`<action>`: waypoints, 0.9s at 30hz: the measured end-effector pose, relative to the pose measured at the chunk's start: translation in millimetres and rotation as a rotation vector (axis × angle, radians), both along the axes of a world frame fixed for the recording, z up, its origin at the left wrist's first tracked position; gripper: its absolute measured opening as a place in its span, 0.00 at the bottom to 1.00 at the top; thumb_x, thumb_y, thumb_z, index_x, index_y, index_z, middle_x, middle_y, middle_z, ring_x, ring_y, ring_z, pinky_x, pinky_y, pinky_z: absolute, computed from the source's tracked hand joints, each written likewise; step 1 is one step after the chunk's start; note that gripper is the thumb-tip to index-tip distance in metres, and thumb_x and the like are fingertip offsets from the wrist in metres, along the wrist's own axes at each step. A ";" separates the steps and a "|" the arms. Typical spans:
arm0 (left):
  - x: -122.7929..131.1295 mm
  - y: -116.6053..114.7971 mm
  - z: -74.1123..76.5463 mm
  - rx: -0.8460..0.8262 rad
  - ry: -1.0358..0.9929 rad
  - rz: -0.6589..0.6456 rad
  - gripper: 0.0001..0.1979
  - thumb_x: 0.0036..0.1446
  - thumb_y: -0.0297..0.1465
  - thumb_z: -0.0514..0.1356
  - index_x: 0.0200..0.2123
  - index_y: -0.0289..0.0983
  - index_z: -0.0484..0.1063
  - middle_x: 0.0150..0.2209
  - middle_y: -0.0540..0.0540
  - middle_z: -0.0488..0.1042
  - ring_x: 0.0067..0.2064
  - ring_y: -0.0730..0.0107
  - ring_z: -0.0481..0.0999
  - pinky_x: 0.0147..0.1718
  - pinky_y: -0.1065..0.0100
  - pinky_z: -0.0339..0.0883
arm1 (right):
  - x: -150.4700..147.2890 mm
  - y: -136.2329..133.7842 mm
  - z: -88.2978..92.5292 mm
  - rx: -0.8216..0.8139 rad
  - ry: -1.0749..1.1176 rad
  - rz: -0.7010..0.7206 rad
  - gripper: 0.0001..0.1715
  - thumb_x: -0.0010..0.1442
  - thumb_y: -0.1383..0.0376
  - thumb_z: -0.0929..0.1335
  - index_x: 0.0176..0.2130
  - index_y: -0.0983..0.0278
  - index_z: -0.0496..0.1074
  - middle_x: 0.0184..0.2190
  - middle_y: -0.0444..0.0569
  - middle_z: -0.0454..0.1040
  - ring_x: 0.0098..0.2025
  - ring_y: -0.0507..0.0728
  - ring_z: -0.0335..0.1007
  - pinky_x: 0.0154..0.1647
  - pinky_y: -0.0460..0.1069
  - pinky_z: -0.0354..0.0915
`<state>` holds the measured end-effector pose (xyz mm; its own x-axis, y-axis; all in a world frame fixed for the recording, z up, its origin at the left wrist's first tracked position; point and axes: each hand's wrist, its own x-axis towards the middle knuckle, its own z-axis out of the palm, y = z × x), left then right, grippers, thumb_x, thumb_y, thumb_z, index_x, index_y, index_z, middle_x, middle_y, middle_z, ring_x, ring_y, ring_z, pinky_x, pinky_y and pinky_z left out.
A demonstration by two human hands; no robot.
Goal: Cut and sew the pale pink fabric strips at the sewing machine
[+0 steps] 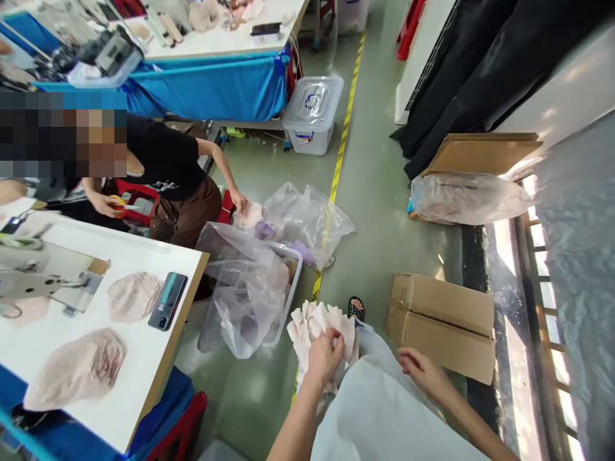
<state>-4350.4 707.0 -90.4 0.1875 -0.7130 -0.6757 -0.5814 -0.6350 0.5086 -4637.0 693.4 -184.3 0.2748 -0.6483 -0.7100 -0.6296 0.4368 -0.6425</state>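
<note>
A bunch of pale pink fabric pieces (302, 333) hangs in front of my body at the lower middle. My left hand (327, 352) has its fingers closed on these pieces. My right hand (419, 365) is off to the right, beside the light grey cloth (379, 403) over my body; its fingers are partly curled and apart, and nothing shows in them. Left of the fabric pieces, a clear plastic bag (240, 301) lies over a plastic bin (294, 282) on the floor.
A person in a black shirt (166, 150) sits at the left, holding scissors and touching fabric. A sewing table (163, 358) carries a phone. A carton (446, 326) stands right, a lidded box (312, 115) farther ahead. Yellow tape (346, 128) marks the floor.
</note>
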 end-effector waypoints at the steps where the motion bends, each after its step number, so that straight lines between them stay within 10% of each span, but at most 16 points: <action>1: -3.8 -8.7 -0.5 -0.005 0.003 0.026 0.14 0.63 0.35 0.52 0.44 0.37 0.74 0.40 0.39 0.78 0.40 0.58 0.76 0.43 0.61 0.65 | -8.9 -23.1 -1.1 0.007 0.000 0.005 0.29 0.49 0.46 0.58 0.41 0.61 0.71 0.35 0.54 0.78 0.37 0.67 0.76 0.41 0.58 0.73; 9: -7.7 -67.8 -2.8 -0.082 0.076 0.236 0.14 0.63 0.37 0.50 0.43 0.39 0.73 0.41 0.43 0.79 0.42 0.61 0.76 0.45 0.63 0.67 | -6.3 -180.6 -10.2 -0.005 0.015 0.112 0.22 0.58 0.55 0.60 0.45 0.63 0.71 0.37 0.52 0.77 0.36 0.60 0.76 0.42 0.53 0.70; 19: 33.6 -181.3 -14.7 -0.085 0.214 0.263 0.15 0.60 0.40 0.52 0.40 0.40 0.75 0.40 0.43 0.79 0.41 0.57 0.77 0.44 0.60 0.67 | 68.5 -253.4 -15.1 0.078 0.034 0.122 0.21 0.60 0.56 0.60 0.46 0.64 0.71 0.39 0.52 0.77 0.36 0.59 0.77 0.41 0.53 0.72; 23: 40.8 -199.3 -19.7 -0.010 0.146 0.275 0.16 0.58 0.40 0.55 0.44 0.40 0.74 0.41 0.41 0.78 0.40 0.53 0.78 0.44 0.57 0.70 | 87.7 -303.0 -52.8 0.149 0.082 0.082 0.21 0.60 0.59 0.60 0.48 0.66 0.70 0.41 0.54 0.76 0.35 0.58 0.77 0.34 0.49 0.73; 27: 25.4 -198.5 -43.9 0.107 0.045 0.372 0.16 0.61 0.40 0.51 0.45 0.46 0.75 0.40 0.40 0.78 0.38 0.52 0.79 0.41 0.56 0.72 | 118.1 -388.0 -131.6 0.194 0.132 0.116 0.18 0.61 0.65 0.60 0.50 0.66 0.69 0.41 0.53 0.76 0.34 0.56 0.77 0.30 0.46 0.71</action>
